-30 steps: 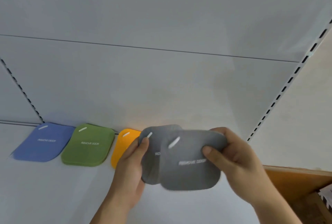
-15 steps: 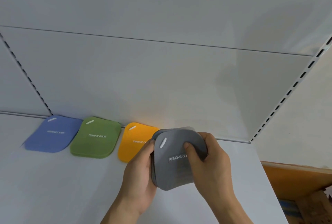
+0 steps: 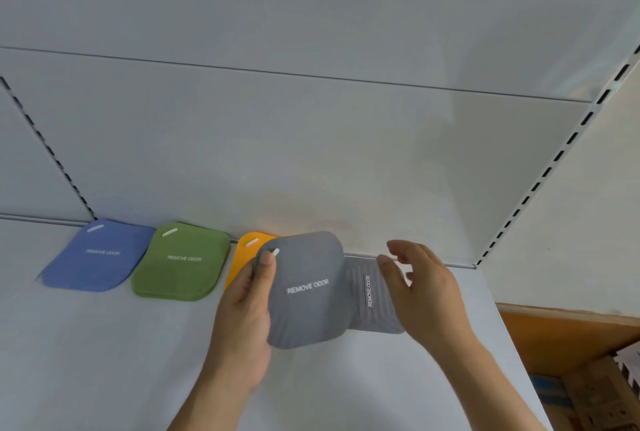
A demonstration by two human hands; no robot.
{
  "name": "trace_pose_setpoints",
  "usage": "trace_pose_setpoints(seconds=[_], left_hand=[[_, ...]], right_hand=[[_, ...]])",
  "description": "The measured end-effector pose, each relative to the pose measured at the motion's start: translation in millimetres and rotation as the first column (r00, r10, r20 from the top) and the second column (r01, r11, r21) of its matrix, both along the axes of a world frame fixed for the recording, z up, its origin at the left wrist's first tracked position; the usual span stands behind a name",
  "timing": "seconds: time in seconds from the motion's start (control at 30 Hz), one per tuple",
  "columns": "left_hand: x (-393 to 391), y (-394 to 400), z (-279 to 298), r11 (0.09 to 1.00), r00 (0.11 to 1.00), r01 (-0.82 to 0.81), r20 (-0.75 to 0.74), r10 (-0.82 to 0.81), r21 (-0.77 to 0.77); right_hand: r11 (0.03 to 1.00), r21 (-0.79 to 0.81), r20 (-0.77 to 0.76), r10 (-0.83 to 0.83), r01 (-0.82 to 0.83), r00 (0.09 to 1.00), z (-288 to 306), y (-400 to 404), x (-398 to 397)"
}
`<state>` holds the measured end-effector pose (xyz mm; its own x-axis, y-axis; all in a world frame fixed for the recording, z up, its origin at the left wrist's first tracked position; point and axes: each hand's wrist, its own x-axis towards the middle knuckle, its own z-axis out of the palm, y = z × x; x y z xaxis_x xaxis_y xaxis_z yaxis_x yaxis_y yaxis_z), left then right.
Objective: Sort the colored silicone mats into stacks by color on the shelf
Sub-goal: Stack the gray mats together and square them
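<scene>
Three mat stacks lie in a row along the back of the white shelf: blue mats, green mats and orange mats, the orange ones partly hidden. My left hand holds a grey mat marked REMOVE ODOR by its left edge, thumb near its white slot. A second grey mat lies ribbed side up on the shelf just right of it, partly under the held one. My right hand hovers at that mat's right edge, fingers spread, holding nothing.
The shelf's back panel rises behind the stacks, with slotted uprights at left and right. Past the shelf's right end stands a brown cardboard box with items inside.
The grey mats, held together in both hands, have come apart: one now lies on the shelf to the right, my right hand has let go and opened, my left keeps the other.
</scene>
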<state>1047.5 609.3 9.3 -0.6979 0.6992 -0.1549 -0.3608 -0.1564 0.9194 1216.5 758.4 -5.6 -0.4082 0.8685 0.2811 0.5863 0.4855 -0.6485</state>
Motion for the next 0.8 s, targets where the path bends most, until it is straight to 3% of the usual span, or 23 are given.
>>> trace_pose_setpoints(seconds=[0.07,0.13,0.27,0.43,0.57,0.7,0.8], left_hand=[[-11.2,-4.6,-1.6,0.999,0.999,-0.045,0.027,0.045,0.008],[-19.9,-9.6,-2.1,0.997,0.996,-0.078,0.047,0.077,0.02],[-27.4,-20.6,-2.5,0.995,0.992,-0.1,0.082,0.098,0.024],[-27.6,-28.6,-3.9,0.99,0.984,-0.143,0.106,0.143,-0.009],[-26.2,-30.6,-1.3,0.988,0.982,-0.152,0.106,0.154,-0.023],[-28.2,-31.0,1.1,0.986,0.981,-0.166,0.101,0.169,-0.036],[-30.5,-26.9,3.0,0.984,0.979,-0.172,0.103,0.175,-0.038]], right_hand=[[0.993,0.026,0.266,0.107,-0.118,0.958,-10.5,17.8,3.1],[0.968,-0.044,0.437,0.241,-0.247,0.867,-17.4,27.5,-1.2],[0.941,-0.145,0.608,0.329,-0.306,0.723,-19.2,36.6,-15.9],[0.939,-0.157,0.662,0.33,-0.306,0.673,-12.2,45.8,-24.2],[0.948,-0.026,0.675,0.252,-0.319,0.693,-3.5,48.6,-32.6],[0.878,-0.005,0.557,0.401,-0.479,0.727,21.3,27.9,-20.6],[0.863,-0.03,0.403,0.473,-0.505,0.784,54.6,6.5,1.2]])
